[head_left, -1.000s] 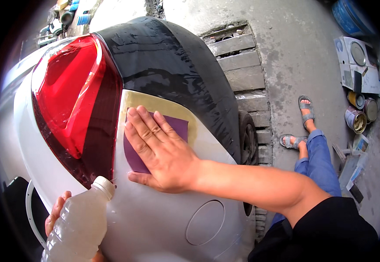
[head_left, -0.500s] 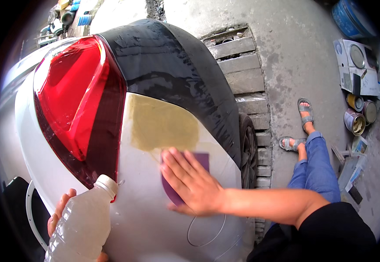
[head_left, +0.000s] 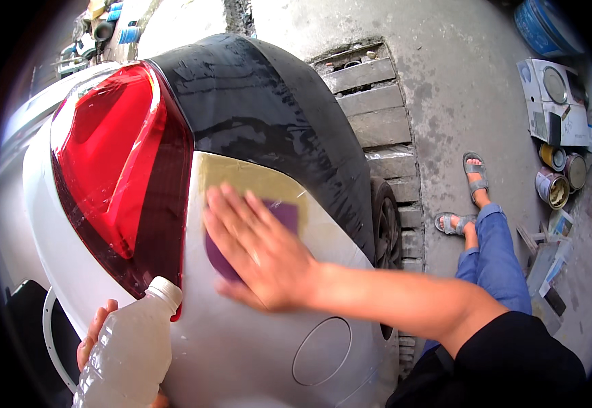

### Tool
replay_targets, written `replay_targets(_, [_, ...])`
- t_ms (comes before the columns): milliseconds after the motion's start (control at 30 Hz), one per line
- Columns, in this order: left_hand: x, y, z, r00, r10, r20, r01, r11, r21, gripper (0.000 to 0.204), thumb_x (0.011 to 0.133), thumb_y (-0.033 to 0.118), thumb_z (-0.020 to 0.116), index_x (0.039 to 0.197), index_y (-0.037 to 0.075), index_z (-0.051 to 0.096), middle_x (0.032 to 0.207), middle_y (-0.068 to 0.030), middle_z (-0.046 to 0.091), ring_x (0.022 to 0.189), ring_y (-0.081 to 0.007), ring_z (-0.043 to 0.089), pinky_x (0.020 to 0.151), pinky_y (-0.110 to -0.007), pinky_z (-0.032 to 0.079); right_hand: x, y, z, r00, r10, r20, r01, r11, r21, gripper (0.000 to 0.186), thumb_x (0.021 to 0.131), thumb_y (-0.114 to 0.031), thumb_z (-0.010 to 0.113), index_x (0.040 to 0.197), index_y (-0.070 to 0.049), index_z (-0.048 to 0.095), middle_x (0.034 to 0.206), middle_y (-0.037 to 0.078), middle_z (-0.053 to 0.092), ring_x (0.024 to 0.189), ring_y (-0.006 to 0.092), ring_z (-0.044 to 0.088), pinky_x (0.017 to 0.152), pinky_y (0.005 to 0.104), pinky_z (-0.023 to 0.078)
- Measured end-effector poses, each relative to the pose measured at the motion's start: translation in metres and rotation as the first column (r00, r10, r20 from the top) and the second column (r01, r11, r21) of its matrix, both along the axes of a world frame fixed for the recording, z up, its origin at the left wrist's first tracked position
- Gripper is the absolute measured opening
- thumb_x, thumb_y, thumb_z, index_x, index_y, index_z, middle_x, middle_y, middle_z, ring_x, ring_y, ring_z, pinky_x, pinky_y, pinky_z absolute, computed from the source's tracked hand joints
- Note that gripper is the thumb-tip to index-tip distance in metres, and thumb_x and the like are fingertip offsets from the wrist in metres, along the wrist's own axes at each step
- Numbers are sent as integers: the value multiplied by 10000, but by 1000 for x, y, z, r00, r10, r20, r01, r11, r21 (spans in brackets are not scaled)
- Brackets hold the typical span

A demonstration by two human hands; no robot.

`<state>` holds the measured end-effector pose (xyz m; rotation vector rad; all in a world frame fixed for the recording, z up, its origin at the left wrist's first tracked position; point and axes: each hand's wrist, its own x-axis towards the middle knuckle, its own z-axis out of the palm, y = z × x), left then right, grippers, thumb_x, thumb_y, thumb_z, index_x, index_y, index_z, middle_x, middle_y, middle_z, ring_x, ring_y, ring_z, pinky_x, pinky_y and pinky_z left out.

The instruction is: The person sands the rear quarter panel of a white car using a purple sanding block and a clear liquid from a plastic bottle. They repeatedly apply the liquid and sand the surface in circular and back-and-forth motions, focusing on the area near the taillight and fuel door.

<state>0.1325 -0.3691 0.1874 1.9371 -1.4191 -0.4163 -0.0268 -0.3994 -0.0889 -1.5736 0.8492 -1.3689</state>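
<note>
My right hand (head_left: 265, 255) lies flat, fingers stretched out, pressing a purple sheet of sandpaper (head_left: 284, 216) against the car's pale rear panel (head_left: 241, 353). The sheet overlaps the lower part of a tan filler patch (head_left: 241, 174), whose upper part shows beyond my fingertips. At the lower left, my left hand (head_left: 93, 334) is closed around a clear plastic bottle (head_left: 129, 350) with a white cap and cloudy liquid inside; the bottle hides most of that hand. The bottle's cap is beside the lower tip of the red tail light (head_left: 115, 163).
Black covering (head_left: 255, 102) with wet-looking streaks borders the patch. A round fuel flap (head_left: 322, 351) lies below my right forearm. Past the wheel (head_left: 385, 224) runs a slatted drain (head_left: 381, 126). Open cans (head_left: 553, 189), a carton (head_left: 554, 105) and a blue bucket (head_left: 546, 27) stand at the right.
My right hand has slid up and to the left with the sandpaper, now covering the patch's lower part. The fuel flap is more exposed. My left hand still holds the bottle, nearly unmoved.
</note>
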Motion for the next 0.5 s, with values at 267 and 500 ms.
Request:
replay_targets(267, [14, 5, 7, 993, -112, -38, 115, 991, 69, 1150, 695, 767, 739, 1483, 41, 322, 1454, -255, 459, 1347, -420, 481, 1095, -549, 438, -8, 50, 17, 993, 107, 53, -109, 993, 47, 934, 890, -437, 630, 1521, 118, 222, 1593, 337, 209, 1496, 480, 198, 1219, 559, 162])
replay_targets(500, [19, 9, 12, 992, -108, -69, 115, 989, 96, 1131, 694, 730, 774, 1487, 60, 324, 1465, -238, 456, 1348, -417, 482, 1105, -555, 431, 3, 6, 8, 999, 12, 43, -15, 998, 61, 890, 929, -432, 591, 1517, 125, 221, 1600, 334, 191, 1500, 474, 187, 1220, 549, 165])
